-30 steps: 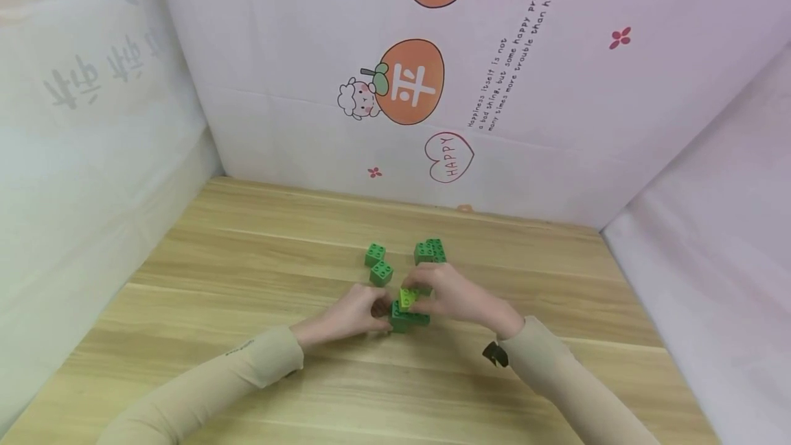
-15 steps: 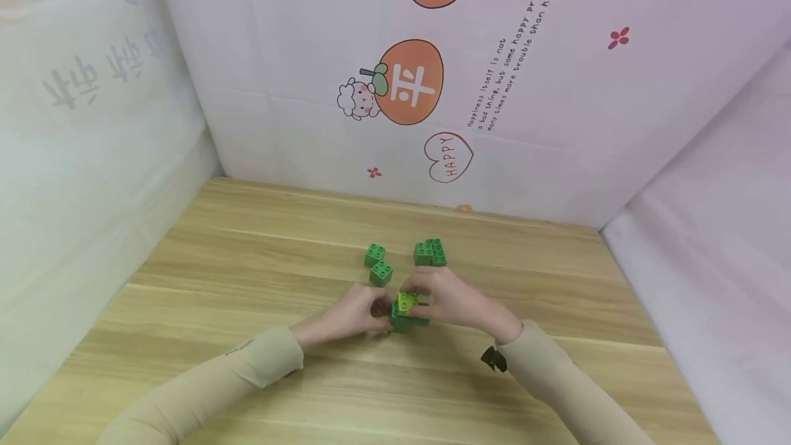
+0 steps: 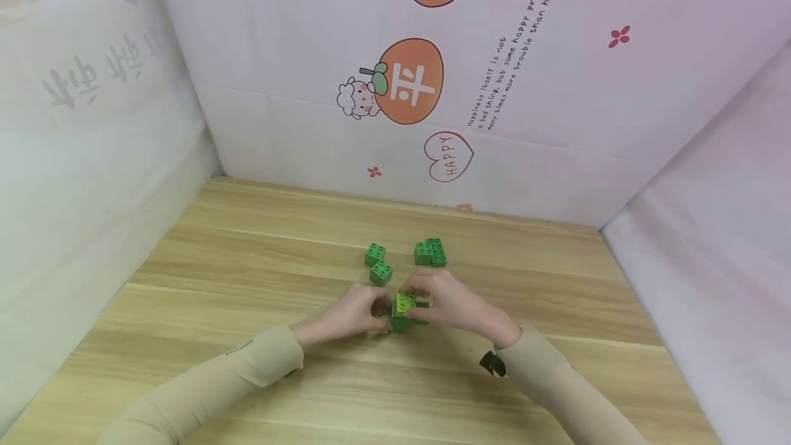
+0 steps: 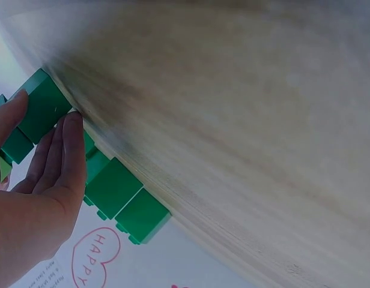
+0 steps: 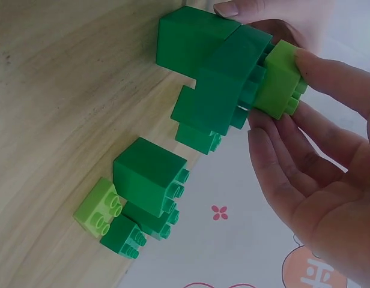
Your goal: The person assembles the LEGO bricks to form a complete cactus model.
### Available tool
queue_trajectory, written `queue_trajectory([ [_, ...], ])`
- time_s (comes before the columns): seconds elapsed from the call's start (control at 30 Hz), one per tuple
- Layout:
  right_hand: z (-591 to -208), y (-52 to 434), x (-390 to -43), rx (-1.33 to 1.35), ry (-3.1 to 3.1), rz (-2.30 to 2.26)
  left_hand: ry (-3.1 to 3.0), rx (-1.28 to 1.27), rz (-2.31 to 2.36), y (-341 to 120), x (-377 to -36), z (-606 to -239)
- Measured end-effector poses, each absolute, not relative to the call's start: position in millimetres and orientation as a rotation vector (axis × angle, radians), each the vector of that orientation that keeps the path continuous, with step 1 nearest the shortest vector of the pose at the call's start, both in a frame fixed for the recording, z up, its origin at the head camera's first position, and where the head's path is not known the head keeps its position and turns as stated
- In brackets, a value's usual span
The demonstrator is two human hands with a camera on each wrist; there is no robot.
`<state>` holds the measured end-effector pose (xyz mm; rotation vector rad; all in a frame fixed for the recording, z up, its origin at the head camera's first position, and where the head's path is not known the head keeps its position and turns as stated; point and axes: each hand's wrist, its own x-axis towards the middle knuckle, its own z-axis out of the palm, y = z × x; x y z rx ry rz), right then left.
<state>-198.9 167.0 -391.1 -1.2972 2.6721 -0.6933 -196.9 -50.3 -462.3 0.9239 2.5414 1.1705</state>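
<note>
Sitting atop the green stack (image 3: 399, 325), the lime brick (image 3: 403, 301) is pinched by the right hand (image 3: 451, 299); the stack is gripped on the desk (image 3: 395, 390) by the left hand (image 3: 349, 311). Two green cubes (image 3: 380, 276) are seen just beyond it.

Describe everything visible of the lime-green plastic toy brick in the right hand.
The lime-green plastic-looking brick is a small block, round studs facing up. The right hand pinches it between thumb and fingers at the top of a stack of dark green plastic-looking bricks, near one end. Whether it is fully pressed down cannot be told.
</note>
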Motion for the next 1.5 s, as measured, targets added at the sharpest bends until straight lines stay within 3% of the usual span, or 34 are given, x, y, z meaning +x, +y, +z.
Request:
queue_trajectory([
  [1.5, -393.1, 175.1, -177.3, -1.242, 2.727, -0.702, 2.526, 1.043, 1.101, -42.4, -193.0, -462.5],
])
